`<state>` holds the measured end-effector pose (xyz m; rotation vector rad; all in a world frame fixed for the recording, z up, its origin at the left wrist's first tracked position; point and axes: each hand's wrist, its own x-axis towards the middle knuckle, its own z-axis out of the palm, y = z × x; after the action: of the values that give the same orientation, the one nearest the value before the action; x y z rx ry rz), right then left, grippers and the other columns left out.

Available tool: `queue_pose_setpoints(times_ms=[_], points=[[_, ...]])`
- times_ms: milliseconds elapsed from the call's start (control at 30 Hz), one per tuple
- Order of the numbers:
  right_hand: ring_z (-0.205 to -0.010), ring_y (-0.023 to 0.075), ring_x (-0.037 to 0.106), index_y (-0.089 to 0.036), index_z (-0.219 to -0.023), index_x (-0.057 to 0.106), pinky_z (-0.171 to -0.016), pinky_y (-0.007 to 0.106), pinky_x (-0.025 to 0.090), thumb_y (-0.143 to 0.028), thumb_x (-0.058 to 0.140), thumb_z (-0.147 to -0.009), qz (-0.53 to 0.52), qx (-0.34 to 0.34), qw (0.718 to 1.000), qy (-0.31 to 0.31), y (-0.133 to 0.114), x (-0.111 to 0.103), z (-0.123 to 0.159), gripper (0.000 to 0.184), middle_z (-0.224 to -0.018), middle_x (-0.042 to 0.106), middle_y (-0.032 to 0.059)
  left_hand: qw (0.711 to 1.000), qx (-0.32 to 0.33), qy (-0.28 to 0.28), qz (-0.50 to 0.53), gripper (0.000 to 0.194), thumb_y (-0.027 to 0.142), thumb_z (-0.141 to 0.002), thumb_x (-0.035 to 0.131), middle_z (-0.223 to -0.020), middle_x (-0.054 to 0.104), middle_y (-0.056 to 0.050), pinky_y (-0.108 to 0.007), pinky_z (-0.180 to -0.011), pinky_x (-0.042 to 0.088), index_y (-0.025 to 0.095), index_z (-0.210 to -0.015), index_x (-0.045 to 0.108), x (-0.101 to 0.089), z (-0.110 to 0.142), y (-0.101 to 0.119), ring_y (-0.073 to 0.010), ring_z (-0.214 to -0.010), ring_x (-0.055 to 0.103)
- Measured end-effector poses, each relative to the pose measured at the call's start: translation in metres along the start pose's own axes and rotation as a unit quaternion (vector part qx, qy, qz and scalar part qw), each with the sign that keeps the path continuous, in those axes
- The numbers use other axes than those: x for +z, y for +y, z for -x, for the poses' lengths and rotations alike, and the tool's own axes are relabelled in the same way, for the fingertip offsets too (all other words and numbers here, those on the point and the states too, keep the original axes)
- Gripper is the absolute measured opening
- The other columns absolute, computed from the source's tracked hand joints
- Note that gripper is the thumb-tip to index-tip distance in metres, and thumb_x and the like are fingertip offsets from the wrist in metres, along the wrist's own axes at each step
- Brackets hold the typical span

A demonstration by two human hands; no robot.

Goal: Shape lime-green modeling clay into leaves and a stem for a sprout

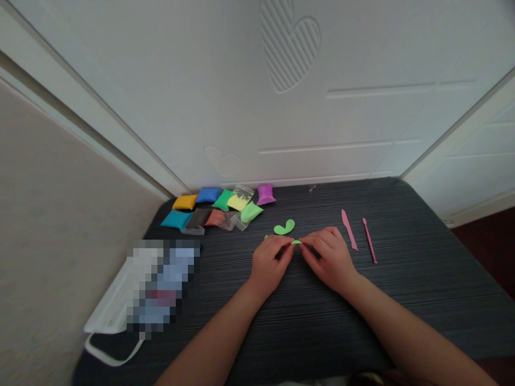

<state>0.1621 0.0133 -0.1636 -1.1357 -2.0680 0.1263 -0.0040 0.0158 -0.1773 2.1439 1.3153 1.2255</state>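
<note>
Between my two hands is a small piece of light green modelling clay (296,242), pinched at its left end by my left hand (270,264) and at its right end by my right hand (330,258). Much of the piece is hidden by my fingertips. Just beyond lies a light green clay shape (284,228) with two rounded lobes, like a pair of leaves. A further bit of green clay (266,237) peeks out behind my left hand. To the right of my right hand rest a pink modelling knife (349,229) and a thin pink modelling tool (369,240).
Packets of coloured clay sit at the back left of the dark table (426,279), among them a purple packet (266,194), a blue packet (208,195) and a teal packet (176,219). A white bag with a strap (115,356) and a blurred-out item lie at left. A white panel (225,96) stands behind.
</note>
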Motion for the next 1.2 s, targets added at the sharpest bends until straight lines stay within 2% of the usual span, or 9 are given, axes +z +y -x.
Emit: queue_pose_setpoints(times_ms=[200,600,833,1000,1200], points=[[-0.075,0.0150,0.058,-0.020,-0.091,0.058,-0.075,0.036,0.036,-0.018,0.058,-0.077,-0.002,-0.005,1.000,0.022,0.0000,0.0005,0.0016,0.014,-0.082,0.066,0.0021,0.997,0.066,0.050,0.004,0.016,0.012,-0.073,0.059,-0.082,0.065,-0.002,-0.029,-0.076,0.049,0.019,-0.088,0.061,-0.0012,-0.0001,-0.0004,-0.0132,-0.080,0.059],[-0.070,0.0143,0.057,-0.020,-0.086,0.059,-0.072,0.035,0.037,-0.016,0.059,-0.075,-0.024,-0.023,0.999,0.037,-0.0029,-0.0003,0.0023,0.012,-0.076,0.066,0.0012,0.993,0.109,0.051,0.020,0.025,0.007,-0.070,0.059,-0.083,0.065,-0.003,-0.032,-0.075,0.049,0.019,-0.093,0.060,-0.0033,0.0001,0.0001,-0.0147,-0.081,0.058],[-0.072,0.0143,0.058,-0.020,-0.091,0.058,-0.073,0.035,0.037,-0.017,0.059,-0.075,-0.034,-0.001,0.999,0.031,-0.0023,0.0011,0.0031,0.017,-0.079,0.065,0.0011,0.995,0.084,0.040,0.039,0.018,0.009,-0.071,0.059,-0.079,0.066,-0.003,-0.030,-0.073,0.049,0.018,-0.087,0.061,-0.0020,0.0012,0.0011,-0.0139,-0.077,0.060],[-0.072,0.0143,0.058,-0.020,-0.086,0.058,-0.073,0.034,0.038,-0.016,0.058,-0.075,-0.041,0.012,0.999,0.023,-0.0037,-0.0001,0.0021,0.012,-0.077,0.065,0.0009,0.998,0.055,0.018,0.026,0.019,0.013,-0.073,0.058,-0.082,0.066,-0.003,-0.030,-0.074,0.049,0.019,-0.092,0.060,-0.0011,0.0027,0.0033,-0.0142,-0.078,0.061],[-0.073,0.0149,0.058,-0.020,-0.088,0.058,-0.073,0.035,0.038,-0.018,0.057,-0.076,-0.058,0.013,0.998,0.020,-0.0046,0.0000,0.0023,0.013,-0.079,0.065,0.0018,0.997,0.072,0.020,0.002,0.016,0.013,-0.075,0.056,-0.078,0.066,-0.001,-0.029,-0.073,0.049,0.019,-0.089,0.060,-0.0006,0.0030,0.0033,-0.0131,-0.075,0.060]])
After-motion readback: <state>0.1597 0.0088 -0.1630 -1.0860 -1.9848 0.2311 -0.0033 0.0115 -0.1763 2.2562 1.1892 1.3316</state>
